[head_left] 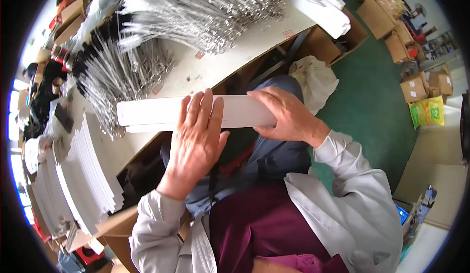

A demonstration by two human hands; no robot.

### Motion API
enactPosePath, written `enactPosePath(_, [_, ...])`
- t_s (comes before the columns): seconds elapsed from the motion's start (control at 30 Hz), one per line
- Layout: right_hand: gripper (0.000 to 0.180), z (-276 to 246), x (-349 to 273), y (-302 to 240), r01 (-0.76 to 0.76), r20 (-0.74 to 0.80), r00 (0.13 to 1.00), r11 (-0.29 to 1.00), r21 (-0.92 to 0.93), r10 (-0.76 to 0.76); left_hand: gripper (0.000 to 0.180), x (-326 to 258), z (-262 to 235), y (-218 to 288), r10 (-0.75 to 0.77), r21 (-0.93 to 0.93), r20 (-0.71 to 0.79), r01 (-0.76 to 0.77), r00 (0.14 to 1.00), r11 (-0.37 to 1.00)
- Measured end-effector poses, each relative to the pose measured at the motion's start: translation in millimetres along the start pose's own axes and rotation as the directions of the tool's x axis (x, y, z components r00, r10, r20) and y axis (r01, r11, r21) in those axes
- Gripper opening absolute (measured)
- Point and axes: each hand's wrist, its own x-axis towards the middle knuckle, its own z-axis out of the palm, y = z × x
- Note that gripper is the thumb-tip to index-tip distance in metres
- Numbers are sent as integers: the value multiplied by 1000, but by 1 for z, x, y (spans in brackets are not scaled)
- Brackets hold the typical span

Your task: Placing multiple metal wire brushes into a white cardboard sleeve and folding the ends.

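Observation:
A long, narrow white carton (149, 110) lies crosswise in front of me, above my lap and by the table's near edge. Its left end shows a thin separate layer along the lower side, like a flap. My left hand (193, 141) rests flat on its middle, fingers stretched out and thumb apart. Around the carton's right end, my right hand (286, 115) is closed, with the thumb on the near side and the fingers over the far side. The carton's underside is hidden.
Bundles of thin clear strands with shiny metal ends (205, 16) cover the white table (183, 74). Stacks of flat white cartons (90, 170) stand at left; more white pieces (323, 8) lie far right. A whitish sack (313, 79) and cardboard boxes (413, 87) stand on the green floor.

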Motion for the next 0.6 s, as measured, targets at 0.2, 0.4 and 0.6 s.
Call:
enactPosePath(0.2, [65, 22, 32, -4, 177, 157, 973, 984, -18, -172, 76, -8, 10, -20, 3, -68, 18, -2, 1000, 998])
enactPosePath(0.4, [66, 31, 58, -13, 204, -26, 978, 972, -114, -208, 72, -24, 28, -40, -245, -60, 57, 248, 968, 967])
enactPosePath(0.6, [58, 71, 44, -14, -46, -113, 993, 997, -68, 38, 70, -34, 37, -53, -239, -29, -39, 238, 970, 971])
